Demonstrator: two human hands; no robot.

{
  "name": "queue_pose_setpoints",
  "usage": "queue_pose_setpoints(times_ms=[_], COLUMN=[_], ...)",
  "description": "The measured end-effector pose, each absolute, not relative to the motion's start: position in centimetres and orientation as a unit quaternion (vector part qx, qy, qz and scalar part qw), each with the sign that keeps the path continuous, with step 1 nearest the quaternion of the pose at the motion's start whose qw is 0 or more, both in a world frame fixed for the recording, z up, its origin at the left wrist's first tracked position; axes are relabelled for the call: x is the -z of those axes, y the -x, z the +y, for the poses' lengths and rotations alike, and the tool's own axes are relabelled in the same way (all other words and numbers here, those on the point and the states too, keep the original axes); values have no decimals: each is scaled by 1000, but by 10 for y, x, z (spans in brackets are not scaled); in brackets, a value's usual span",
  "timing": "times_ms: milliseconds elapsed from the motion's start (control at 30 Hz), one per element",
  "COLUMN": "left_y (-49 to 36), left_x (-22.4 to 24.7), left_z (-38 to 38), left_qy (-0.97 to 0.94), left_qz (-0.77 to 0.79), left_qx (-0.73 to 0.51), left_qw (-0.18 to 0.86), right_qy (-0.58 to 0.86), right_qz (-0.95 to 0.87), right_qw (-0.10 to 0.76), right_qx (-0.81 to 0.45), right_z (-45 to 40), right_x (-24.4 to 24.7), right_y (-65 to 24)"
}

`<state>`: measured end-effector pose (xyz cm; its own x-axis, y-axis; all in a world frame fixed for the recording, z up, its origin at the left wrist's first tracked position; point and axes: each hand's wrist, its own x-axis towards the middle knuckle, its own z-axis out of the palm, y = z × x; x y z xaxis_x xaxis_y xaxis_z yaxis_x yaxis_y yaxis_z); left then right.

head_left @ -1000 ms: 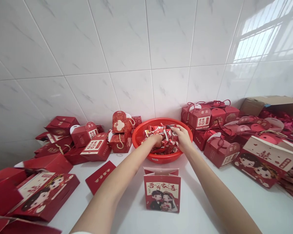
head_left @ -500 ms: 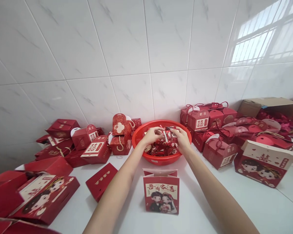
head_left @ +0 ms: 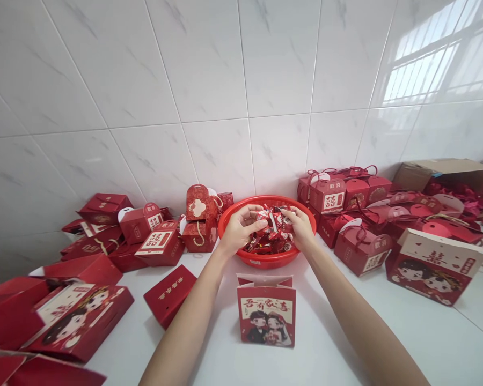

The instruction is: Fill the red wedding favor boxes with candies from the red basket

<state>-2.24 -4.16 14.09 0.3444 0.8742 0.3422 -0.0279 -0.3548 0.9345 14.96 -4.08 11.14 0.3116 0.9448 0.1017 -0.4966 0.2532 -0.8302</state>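
Observation:
Both hands are over a red plastic basket [head_left: 265, 261] that holds several red-wrapped candies [head_left: 265, 245]. My left hand [head_left: 241, 229] has its thumb and fingers closed on a red candy with a white strip in its wrapper [head_left: 264, 214]. Across from it, my right hand [head_left: 300, 228] pinches red wrapped candies [head_left: 284, 221] at the basket's right side; its fingertips are partly hidden. Directly in front of the basket, a red paper gift box [head_left: 266, 321] printed with a cartoon couple stands upright, its top open.
Red gift boxes lie at the left, including a printed box [head_left: 80, 321] and a plain red box [head_left: 170, 295] near my left forearm. More boxes are piled at the right, with a large couple-printed box [head_left: 430, 273] in front. A cardboard carton [head_left: 459, 167] sits behind, against the tiled wall [head_left: 213, 150].
My left hand has drawn slightly left and up, and its fingers now hold a candy above the pile. The right hand stays near the basket's right side, still gripping candies.

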Motion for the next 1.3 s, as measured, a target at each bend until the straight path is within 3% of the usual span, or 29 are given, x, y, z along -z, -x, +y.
queue_pose_setpoints(times_ms=[167,300,600,900,1100,1300], left_y=[52,59,51,52,55,56], left_x=[-180,-189,-172,-163,-155,-151], left_z=[-105,-139,-137,-131,-118,-108], left_qy=[-780,-868,-922,-913,-885,-871], left_qz=[192,184,262,279,264,267], left_qx=[-356,-252,-200,-259,-334,-356], left_qw=[478,386,202,147,190,208], right_qy=[361,379,374,361,351,338], right_qz=[-317,-328,-339,-345,-488,-666], right_qw=[719,708,708,696,557,407], right_qx=[-502,-498,-494,-517,-573,-526], right_z=[-40,-42,-46,-50,-74,-101], right_x=[-111,-112,-115,-121,-153,-176], right_y=[-150,-150,-149,-153,-172,-190])
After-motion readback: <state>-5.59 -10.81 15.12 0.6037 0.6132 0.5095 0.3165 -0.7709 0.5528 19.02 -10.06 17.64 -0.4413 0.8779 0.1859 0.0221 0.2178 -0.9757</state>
